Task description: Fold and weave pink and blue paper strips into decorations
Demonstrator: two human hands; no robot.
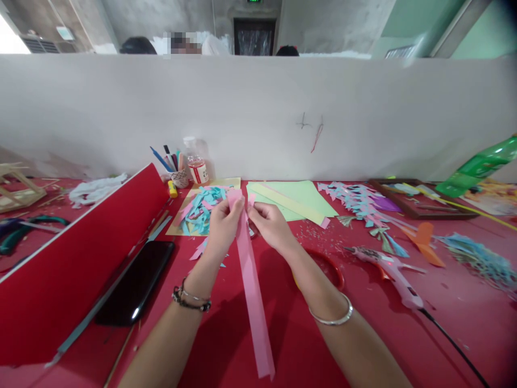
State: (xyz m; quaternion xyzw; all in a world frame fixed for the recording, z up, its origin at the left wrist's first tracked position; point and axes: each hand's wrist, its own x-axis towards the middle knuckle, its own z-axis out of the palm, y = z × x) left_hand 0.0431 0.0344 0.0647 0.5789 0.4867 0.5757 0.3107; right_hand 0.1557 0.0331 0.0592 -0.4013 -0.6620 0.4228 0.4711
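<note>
A long pink paper strip [252, 285] hangs from my hands down toward me over the red table [283, 345]. My left hand [224, 222] pinches the strip's top end with closed fingers. My right hand [270, 223] is closed beside it, its fingertips gripping the same top end from the right. Both hands are held a little above the table. A pile of blue and pink paper scraps [202, 209] lies on a yellow sheet just behind my left hand.
Green and yellow paper sheets [294, 199] lie behind my right hand. A pink glue gun [393, 272] with a cord lies at right, near folded paper shapes [359, 203]. A black phone [135, 283], a red divider board [81, 253] and a pen cup [177, 172] are at left.
</note>
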